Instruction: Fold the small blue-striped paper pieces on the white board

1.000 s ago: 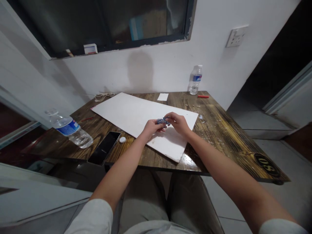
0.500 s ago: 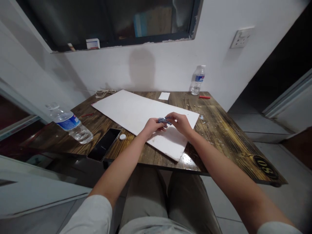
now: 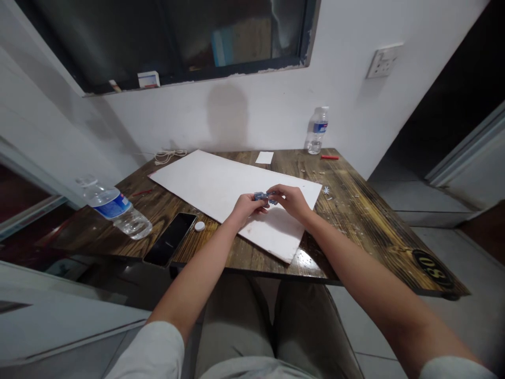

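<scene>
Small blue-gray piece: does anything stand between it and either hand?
Nothing visible does. The left hand holds the small blue-gray piece, and the right hand is at its right end; the white board lies beneath, not between.

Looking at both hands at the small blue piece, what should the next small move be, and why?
Perhaps let the right hand gently adjust its end of the small blue piece while the left hand braces it: the left grips one end, and the right partly covers the other, both above the white board.
</scene>
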`<action>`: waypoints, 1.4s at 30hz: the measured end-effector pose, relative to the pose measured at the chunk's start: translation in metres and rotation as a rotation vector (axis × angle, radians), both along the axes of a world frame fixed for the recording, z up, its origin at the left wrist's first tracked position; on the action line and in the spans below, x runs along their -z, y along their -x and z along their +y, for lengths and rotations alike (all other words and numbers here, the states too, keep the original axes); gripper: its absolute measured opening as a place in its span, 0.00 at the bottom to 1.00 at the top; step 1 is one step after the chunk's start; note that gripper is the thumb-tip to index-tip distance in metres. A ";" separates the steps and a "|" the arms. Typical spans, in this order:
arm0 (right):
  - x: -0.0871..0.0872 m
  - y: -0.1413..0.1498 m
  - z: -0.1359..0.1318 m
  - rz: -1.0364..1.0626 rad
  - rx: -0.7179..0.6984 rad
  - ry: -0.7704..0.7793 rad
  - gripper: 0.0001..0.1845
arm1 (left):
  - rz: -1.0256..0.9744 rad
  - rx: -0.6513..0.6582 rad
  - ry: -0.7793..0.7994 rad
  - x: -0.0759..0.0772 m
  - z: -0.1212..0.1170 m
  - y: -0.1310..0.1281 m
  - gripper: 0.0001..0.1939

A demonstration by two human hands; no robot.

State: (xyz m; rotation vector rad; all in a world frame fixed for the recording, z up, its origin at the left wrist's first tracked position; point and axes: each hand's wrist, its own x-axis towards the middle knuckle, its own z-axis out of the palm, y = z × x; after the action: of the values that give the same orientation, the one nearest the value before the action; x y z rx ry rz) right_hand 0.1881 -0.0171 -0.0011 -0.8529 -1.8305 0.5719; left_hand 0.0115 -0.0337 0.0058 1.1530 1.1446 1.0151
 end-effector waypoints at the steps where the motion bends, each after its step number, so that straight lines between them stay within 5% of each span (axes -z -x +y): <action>1: 0.001 0.000 0.001 0.009 -0.003 0.007 0.13 | -0.007 -0.003 -0.002 0.000 0.000 0.000 0.10; 20: 0.003 0.003 0.004 0.026 -0.011 0.088 0.16 | 0.046 0.068 -0.054 0.005 -0.001 0.002 0.16; 34: 0.002 0.002 0.005 0.209 -0.183 0.453 0.23 | 0.103 0.128 -0.065 0.003 -0.001 0.001 0.12; 42: -0.003 0.005 0.001 0.290 -0.136 0.497 0.21 | 0.099 0.099 -0.050 0.004 0.002 0.003 0.13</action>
State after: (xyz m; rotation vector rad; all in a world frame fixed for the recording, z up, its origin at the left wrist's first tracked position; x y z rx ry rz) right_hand 0.1836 -0.0157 0.0015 -0.9124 -1.5066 1.2063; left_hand 0.0088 -0.0317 0.0014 1.2994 1.1337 0.9231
